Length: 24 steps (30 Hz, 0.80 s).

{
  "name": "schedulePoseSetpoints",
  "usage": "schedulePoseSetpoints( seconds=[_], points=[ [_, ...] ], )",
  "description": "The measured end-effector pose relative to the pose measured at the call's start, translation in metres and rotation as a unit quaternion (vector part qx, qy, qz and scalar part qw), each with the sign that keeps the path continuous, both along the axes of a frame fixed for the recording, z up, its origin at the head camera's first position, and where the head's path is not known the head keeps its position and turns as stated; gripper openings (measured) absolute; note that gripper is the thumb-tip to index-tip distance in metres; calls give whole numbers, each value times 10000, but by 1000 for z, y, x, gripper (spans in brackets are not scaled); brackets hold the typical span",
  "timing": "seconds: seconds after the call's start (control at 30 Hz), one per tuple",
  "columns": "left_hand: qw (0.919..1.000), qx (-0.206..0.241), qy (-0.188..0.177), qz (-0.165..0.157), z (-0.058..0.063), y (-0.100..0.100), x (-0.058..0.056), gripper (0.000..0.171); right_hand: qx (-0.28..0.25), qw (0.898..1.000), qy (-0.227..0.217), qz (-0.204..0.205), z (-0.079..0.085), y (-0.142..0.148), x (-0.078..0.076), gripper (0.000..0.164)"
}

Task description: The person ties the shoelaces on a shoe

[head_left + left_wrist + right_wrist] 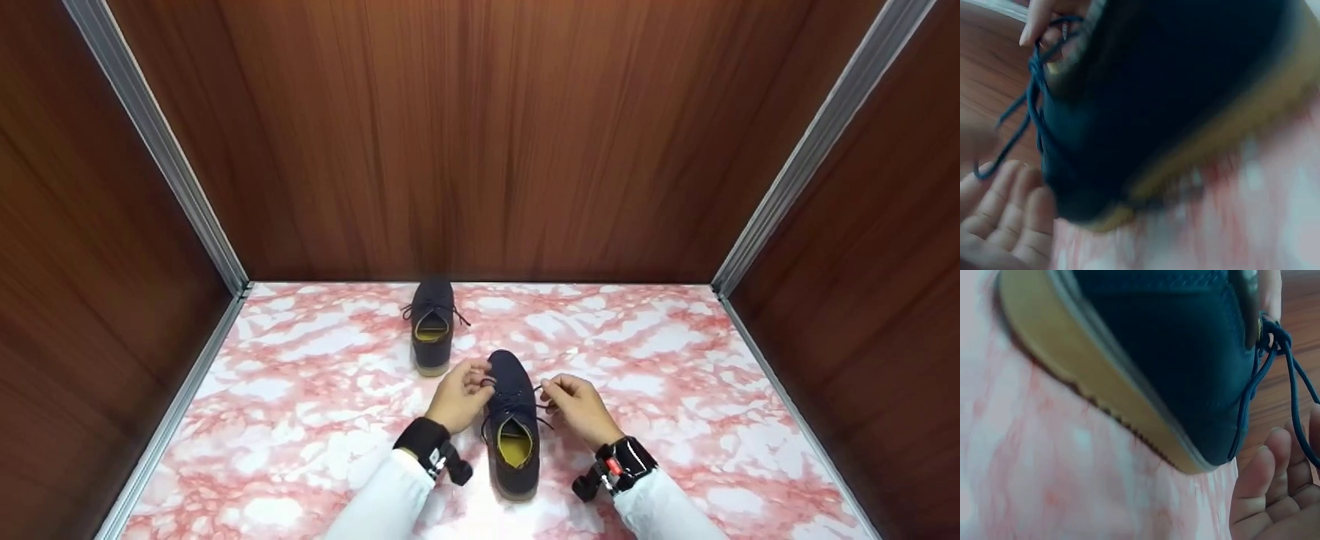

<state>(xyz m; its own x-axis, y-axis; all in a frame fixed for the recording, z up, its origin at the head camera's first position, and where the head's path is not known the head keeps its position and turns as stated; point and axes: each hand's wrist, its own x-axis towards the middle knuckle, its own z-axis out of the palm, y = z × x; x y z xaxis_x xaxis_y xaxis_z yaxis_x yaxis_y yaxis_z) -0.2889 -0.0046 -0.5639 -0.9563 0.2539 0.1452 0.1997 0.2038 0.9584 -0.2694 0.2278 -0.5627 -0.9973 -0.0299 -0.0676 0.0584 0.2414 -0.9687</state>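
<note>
A dark navy lace-up shoe with a yellow lining and a tan sole stands on the marbled surface, toe pointing away from me. Its laces are knotted over the tongue, with loops and loose ends hanging to both sides. At the shoe's left, my left hand pinches one lace loop between thumb and fingers. My right hand pinches the lace loop on the other side, drawn out from the knot. In both wrist views the remaining fingers curl loosely below the lace.
A matching navy shoe, its laces tied in a bow, stands farther back to the left, near the rear wooden panel. Wooden side panels with grey metal edging enclose the red-and-white marbled surface.
</note>
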Motion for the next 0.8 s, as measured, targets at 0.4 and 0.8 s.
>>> schedulePoseSetpoints(
  seconds=[0.4, 0.8],
  points=[
    [9533, 2691, -1320, -366, 9, 27, -11, 35, -2841, 9539, -76, 969, 4, -2, -6, 31],
    [9339, 2956, -1673, -1114, 20, 36, -4, 15, -4231, 8995, -434, 996, 9, -21, -7, 30]
  ],
)
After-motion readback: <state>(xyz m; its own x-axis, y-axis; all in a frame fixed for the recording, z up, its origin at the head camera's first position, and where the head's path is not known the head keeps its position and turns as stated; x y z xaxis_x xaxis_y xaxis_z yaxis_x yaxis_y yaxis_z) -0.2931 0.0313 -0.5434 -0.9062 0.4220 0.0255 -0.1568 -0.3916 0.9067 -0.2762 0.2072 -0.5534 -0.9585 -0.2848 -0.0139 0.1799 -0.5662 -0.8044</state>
